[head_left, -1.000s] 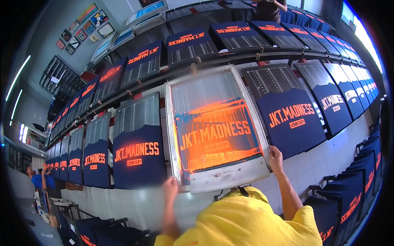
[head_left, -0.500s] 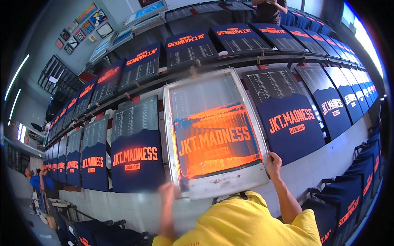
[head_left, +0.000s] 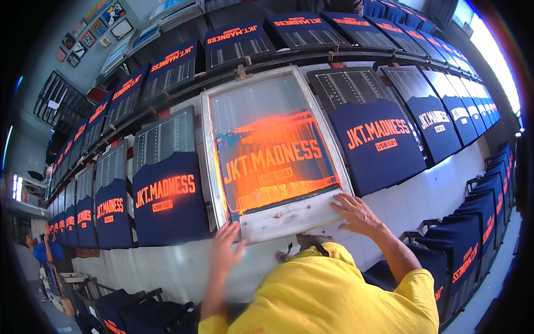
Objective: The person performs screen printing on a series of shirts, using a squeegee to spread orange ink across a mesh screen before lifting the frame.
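Note:
A silkscreen frame [head_left: 207,139] with a pale metal rim lies over a printing board in the near row. Bright orange ink [head_left: 272,167] covers much of its mesh, and dark block lettering shows through. At its near left corner my left hand [head_left: 225,245] has its fingers apart, the fingertips by the rim; contact is hard to tell. My right hand [head_left: 359,216] rests with spread fingers at the near right corner. Neither hand grips anything. To the left of the screen lies a navy shirt [head_left: 167,222] with orange print, and to its right a similar navy shirt [head_left: 384,167].
A long rail [head_left: 189,99] runs behind the screen, with a far row of boards [head_left: 236,53] bearing printed navy shirts. More navy shirts [head_left: 467,245] hang over stands at the lower right. Another person [head_left: 41,251] in blue is at the far left.
My right hand has gone from holding the screen's right edge to lying with fingers spread at its near corner. The left hand's fingers have opened. The whole view has shifted.

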A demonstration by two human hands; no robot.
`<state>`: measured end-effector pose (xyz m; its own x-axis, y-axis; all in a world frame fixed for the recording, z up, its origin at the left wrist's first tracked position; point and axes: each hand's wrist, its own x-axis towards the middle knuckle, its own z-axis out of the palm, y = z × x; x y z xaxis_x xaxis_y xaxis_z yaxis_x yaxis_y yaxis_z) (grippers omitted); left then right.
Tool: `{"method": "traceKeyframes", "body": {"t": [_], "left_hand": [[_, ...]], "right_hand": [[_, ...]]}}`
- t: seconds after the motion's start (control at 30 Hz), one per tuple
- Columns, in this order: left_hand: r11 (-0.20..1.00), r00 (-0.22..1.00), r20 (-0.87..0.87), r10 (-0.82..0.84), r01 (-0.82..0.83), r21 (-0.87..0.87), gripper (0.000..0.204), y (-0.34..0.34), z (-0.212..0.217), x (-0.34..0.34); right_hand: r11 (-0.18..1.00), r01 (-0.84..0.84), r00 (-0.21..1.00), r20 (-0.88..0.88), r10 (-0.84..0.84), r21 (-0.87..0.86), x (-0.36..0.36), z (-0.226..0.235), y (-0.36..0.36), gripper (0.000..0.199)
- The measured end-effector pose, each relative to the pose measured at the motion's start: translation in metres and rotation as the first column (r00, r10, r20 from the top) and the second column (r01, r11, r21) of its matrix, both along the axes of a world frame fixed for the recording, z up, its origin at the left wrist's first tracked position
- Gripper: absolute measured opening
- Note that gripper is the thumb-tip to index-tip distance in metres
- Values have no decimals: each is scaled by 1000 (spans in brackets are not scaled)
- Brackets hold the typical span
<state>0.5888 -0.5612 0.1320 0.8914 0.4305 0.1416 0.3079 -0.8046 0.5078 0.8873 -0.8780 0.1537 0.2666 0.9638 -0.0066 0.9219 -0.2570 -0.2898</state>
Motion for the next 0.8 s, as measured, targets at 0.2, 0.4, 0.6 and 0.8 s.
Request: {"method": "traceKeyframes", "body": {"t": [0.2,0.4,0.6,0.8], "left_hand": [[974,949,-259,-180,208,85,49,-11,14,41],[980,944,-327,-41,101,171,39,-1,1,72],[984,976,-220,-9,47,171,40,-10,1,66],[940,997,-43,-69,79,331,35,-6,-39,60]], "right_hand": [[998,-32,999,40,34,-49,23,1,26,54],[996,90,995,47,-90,1,32,-13,41,34],[988,148,989,25,-149,39,21,-6,38,23],[973,134,982,105,-156,190,18,-29,34,18]]}}
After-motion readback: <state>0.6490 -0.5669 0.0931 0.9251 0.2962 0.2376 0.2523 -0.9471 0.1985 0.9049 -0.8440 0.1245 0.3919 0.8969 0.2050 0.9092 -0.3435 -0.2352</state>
